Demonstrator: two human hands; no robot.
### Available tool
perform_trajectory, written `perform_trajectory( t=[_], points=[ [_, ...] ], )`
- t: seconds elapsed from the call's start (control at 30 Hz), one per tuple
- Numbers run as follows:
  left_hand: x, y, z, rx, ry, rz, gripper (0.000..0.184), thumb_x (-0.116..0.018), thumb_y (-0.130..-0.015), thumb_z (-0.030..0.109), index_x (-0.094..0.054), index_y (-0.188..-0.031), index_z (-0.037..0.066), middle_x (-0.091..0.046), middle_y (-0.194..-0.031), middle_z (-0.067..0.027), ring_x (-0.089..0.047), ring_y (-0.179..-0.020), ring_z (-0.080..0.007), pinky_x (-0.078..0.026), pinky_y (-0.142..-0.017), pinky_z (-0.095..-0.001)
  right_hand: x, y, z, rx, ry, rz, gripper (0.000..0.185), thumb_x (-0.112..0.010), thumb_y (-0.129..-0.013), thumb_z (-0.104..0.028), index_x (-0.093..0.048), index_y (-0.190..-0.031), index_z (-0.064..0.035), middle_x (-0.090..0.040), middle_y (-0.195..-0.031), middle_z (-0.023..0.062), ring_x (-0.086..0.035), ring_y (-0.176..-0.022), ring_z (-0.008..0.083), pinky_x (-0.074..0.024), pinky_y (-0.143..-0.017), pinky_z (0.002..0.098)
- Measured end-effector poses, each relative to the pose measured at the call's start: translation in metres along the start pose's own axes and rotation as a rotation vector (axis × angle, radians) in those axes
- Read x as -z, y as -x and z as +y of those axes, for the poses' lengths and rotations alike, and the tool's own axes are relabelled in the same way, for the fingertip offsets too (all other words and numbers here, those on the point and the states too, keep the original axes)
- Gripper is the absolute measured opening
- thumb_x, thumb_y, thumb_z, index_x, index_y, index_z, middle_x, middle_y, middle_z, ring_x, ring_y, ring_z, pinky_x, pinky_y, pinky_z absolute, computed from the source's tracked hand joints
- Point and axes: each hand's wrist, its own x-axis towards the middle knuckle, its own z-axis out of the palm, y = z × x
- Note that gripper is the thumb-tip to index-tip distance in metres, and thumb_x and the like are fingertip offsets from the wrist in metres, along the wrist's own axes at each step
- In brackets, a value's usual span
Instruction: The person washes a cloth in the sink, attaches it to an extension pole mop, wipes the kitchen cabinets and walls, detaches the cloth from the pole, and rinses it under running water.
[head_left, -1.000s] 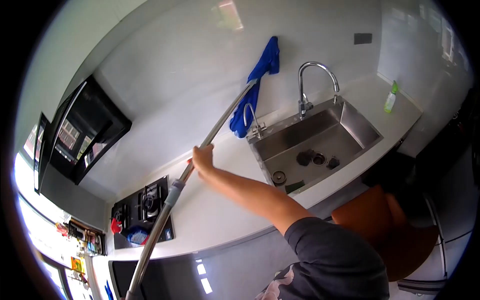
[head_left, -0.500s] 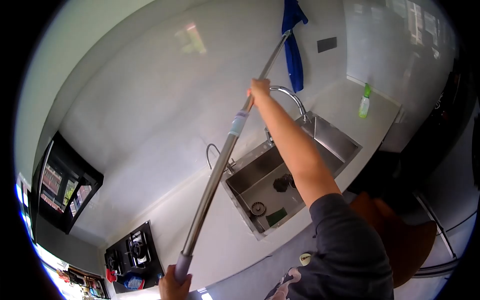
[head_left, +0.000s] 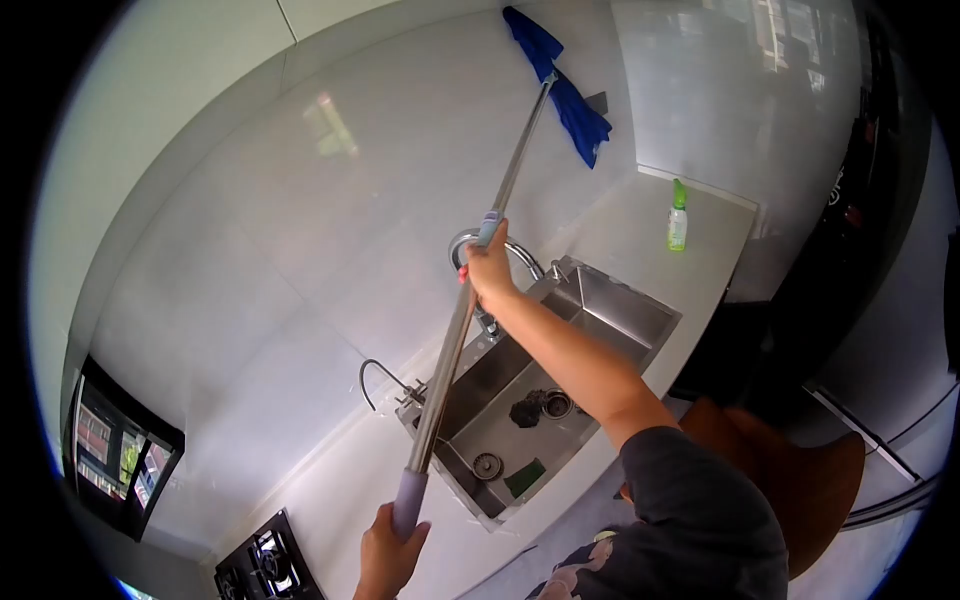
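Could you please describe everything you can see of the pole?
The pole is long, straight and shiny, apparently metal, with a thinner upper section, a pale collar and a lilac-grey end piece. It slants upward, passing in front of the sink from this view. The right hand grasps it just below the collar; the left hand holds the end piece. Its far end meets a blue cloth, seemingly against the wall. No bend shows.

Your right hand grips the metal pole midway; below it, your left hand wraps the grey handle. Above your right hand, the blue cloth touches the wall.
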Motion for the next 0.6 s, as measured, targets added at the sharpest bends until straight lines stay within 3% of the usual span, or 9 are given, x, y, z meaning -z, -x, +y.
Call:
perform_trajectory(
  t=[0.07,0.17,0.23,0.3,0.33,0.4,0.47,0.5,0.6],
  points=[
    [0.016,0.030,-0.004,-0.108,0.050,0.147,0.037,-0.067,-0.072,0.016,-0.052,-0.099,-0.002,-0.060,-0.074,-0.0154,-0.058,-0.067,-0.0220,-0.046,-0.062,-0.0328,-0.013,0.024,0.002,-0.010,-0.039,-0.024,0.080,-0.045,-0.087,-0.006,0.018,-0.137,-0.0151,-0.048,-0.088,0.0105,-0.050,-0.053,0.0155,-0.0473,-0.048,0.0294],
    [0.057,0.069,-0.013,-0.056,-0.136,0.153,0.045,-0.066,-0.070,0.012,-0.048,-0.109,0.000,-0.061,-0.079,-0.0164,-0.060,-0.072,-0.0233,-0.046,-0.066,-0.0330,-0.043,0.063,0.004,-0.043,-0.122,-0.089,0.081,-0.044,-0.087,-0.006,0.020,-0.136,-0.0165,-0.046,-0.091,0.0111,-0.051,-0.054,0.0165,-0.0484,-0.049,0.0310],
    [0.083,0.088,-0.013,0.074,-0.334,0.103,0.043,-0.059,-0.079,0.025,-0.051,-0.113,0.000,-0.062,-0.072,-0.0205,-0.061,-0.060,-0.0344,-0.047,-0.055,-0.0410,-0.058,0.083,0.006,-0.078,-0.225,-0.105,0.082,-0.044,-0.087,-0.005,0.022,-0.135,-0.0177,-0.044,-0.092,0.0101,-0.051,-0.056,0.0166,-0.0490,-0.050,0.0326],
    [0.098,0.099,-0.031,0.109,-0.336,0.078,0.050,-0.061,-0.079,0.031,-0.049,-0.116,0.001,-0.062,-0.080,-0.0224,-0.062,-0.069,-0.0359,-0.047,-0.059,-0.0424,-0.066,0.102,0.009,-0.106,-0.284,-0.094,0.079,-0.043,-0.085,-0.005,0.016,-0.136,-0.0205,-0.042,-0.091,0.0087,-0.051,-0.057,0.0165,-0.0496,-0.052,0.0344],
    [0.103,0.106,-0.031,0.008,-0.479,0.135,0.049,-0.059,-0.080,0.031,-0.048,-0.118,0.001,-0.061,-0.086,-0.0235,-0.060,-0.075,-0.0379,-0.046,-0.061,-0.0443,-0.070,0.112,0.008,-0.107,-0.340,-0.094,0.075,-0.041,-0.084,-0.003,0.011,-0.135,-0.0196,-0.041,-0.090,0.0099,-0.051,-0.054,0.0168,-0.0494,-0.050,0.0335],
    [0.119,0.115,-0.031,0.042,-0.530,0.155,0.049,-0.059,-0.080,0.031,-0.048,-0.118,0.002,-0.061,-0.088,-0.0237,-0.060,-0.076,-0.0388,-0.046,-0.063,-0.0448,-0.080,0.122,0.001,-0.089,-0.394,-0.095,0.071,-0.039,-0.083,-0.001,0.007,-0.134,-0.0186,-0.041,-0.088,0.0111,-0.051,-0.051,0.0172,-0.0492,-0.049,0.0326],
    [0.131,0.122,-0.035,0.075,-0.666,0.187,0.049,-0.056,-0.081,0.030,-0.046,-0.120,0.004,-0.060,-0.094,-0.0236,-0.059,-0.080,-0.0401,-0.047,-0.066,-0.0461,-0.084,0.133,0.002,-0.108,-0.575,-0.080,0.058,-0.045,-0.080,-0.002,-0.015,-0.126,-0.0200,-0.039,-0.091,0.0080,-0.051,-0.060,0.0183,-0.0498,-0.055,0.0374],
    [0.137,0.125,-0.034,0.068,-0.668,0.177,0.049,-0.056,-0.081,0.030,-0.046,-0.120,0.004,-0.060,-0.094,-0.0236,-0.059,-0.080,-0.0401,-0.047,-0.066,-0.0461,-0.085,0.135,0.003,-0.108,-0.572,-0.068,0.058,-0.045,-0.080,-0.002,-0.015,-0.126,-0.0200,-0.039,-0.091,0.0080,-0.051,-0.060,0.0183,-0.0498,-0.055,0.0374],
    [0.157,0.122,-0.005,0.040,-0.602,0.142,0.049,-0.054,-0.082,0.023,-0.040,-0.126,0.004,-0.056,-0.103,-0.0249,-0.056,-0.088,-0.0403,-0.046,-0.072,-0.0455,-0.077,0.121,-0.007,-0.076,-0.684,0.015,0.034,-0.046,-0.077,-0.003,-0.029,-0.106,-0.0125,-0.040,-0.088,0.0084,-0.049,-0.062,0.0185,-0.0487,-0.055,0.0367]
  ],
)
